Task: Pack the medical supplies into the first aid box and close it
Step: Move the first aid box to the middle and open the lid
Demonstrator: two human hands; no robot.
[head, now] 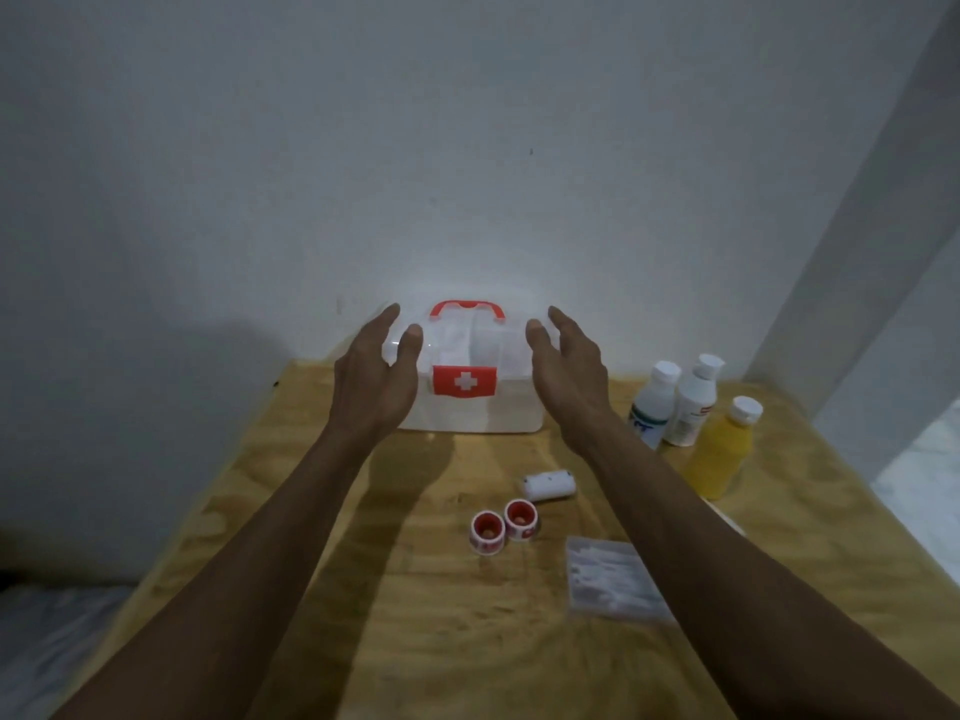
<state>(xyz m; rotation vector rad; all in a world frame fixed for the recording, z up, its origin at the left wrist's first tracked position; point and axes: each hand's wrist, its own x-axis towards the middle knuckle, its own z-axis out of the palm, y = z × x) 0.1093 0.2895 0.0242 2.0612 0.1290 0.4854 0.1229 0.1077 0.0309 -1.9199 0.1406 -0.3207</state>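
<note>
Plywood bench (415, 641) fills the lower frame, and nearest me at lower right lie the clear packet (613, 579), two red tape rolls (504, 524) and the bandage roll (549, 484), with three bottles (691, 407) standing at right of centre. Beyond them my left hand (376, 376) and right hand (569, 371) are both spread and grasping nothing, one at each end of the first aid box (467, 407). It sits mid-frame against the wall, lid on, long axis left to right, equally near both hands, so I judge opening comes next.
</note>
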